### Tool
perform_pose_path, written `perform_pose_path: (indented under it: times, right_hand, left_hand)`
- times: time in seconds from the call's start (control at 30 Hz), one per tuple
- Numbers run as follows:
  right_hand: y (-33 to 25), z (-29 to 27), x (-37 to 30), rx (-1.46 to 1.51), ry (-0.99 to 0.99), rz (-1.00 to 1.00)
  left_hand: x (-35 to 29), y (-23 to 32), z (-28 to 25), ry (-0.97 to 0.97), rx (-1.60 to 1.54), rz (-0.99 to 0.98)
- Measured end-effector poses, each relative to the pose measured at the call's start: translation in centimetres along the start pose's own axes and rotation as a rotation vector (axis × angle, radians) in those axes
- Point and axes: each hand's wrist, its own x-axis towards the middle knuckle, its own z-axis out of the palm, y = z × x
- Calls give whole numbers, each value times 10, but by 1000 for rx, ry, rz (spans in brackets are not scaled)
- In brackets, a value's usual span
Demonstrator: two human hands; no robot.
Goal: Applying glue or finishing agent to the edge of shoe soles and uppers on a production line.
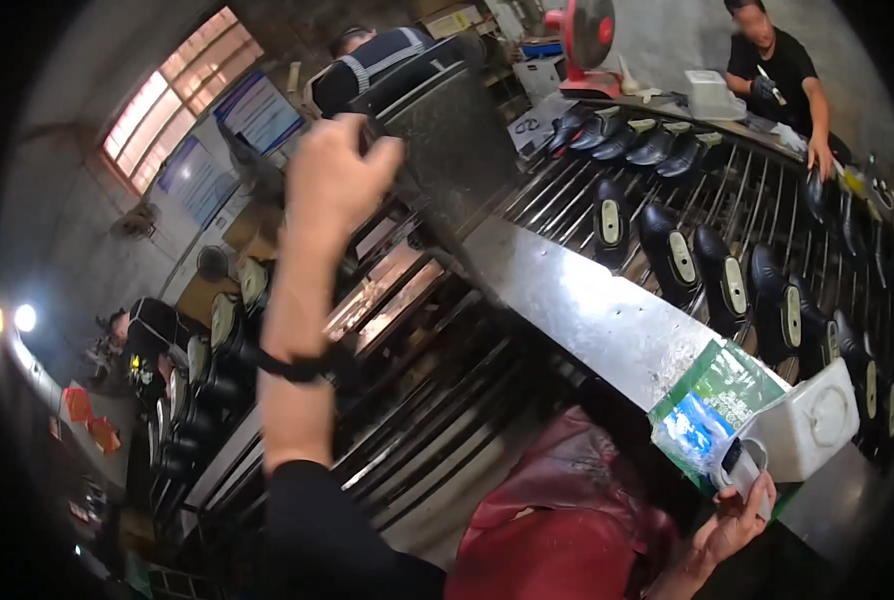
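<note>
My left hand (337,170) is raised at upper left, its fingers curled beside the top corner of a dark upright panel (447,135). Something dark shows at the fingertips, but I cannot make out what it is. Low on the right, my right hand (732,530) is closed around a white flat-handled tool with a dark end, apparently a brush (752,480). The tool is beside the opening of a white plastic jug (812,420) lying on its side. Under the jug, a green and blue plastic sheet (712,400) covers part of the metal ledge (587,290).
Black shoes on lasts (722,270) stand in rows on a rack of metal rods (757,195). More shoes (212,350) line the left side. A co-worker (782,75) touches a shoe across the rack; another person (367,65) is behind the panel. A red fan (587,45) stands at the back.
</note>
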Motion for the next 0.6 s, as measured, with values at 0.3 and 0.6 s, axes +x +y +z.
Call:
perform_pose_path:
  times: [0.3, 0.6]
  right_hand:
    - [4, 21, -4, 135, -168, -28]
    - [1, -9, 6, -694, -142, -475]
  left_hand:
    - [8, -354, 37, -582, -12, -282]
    - [-202, -33, 46, 319, -1231, -891]
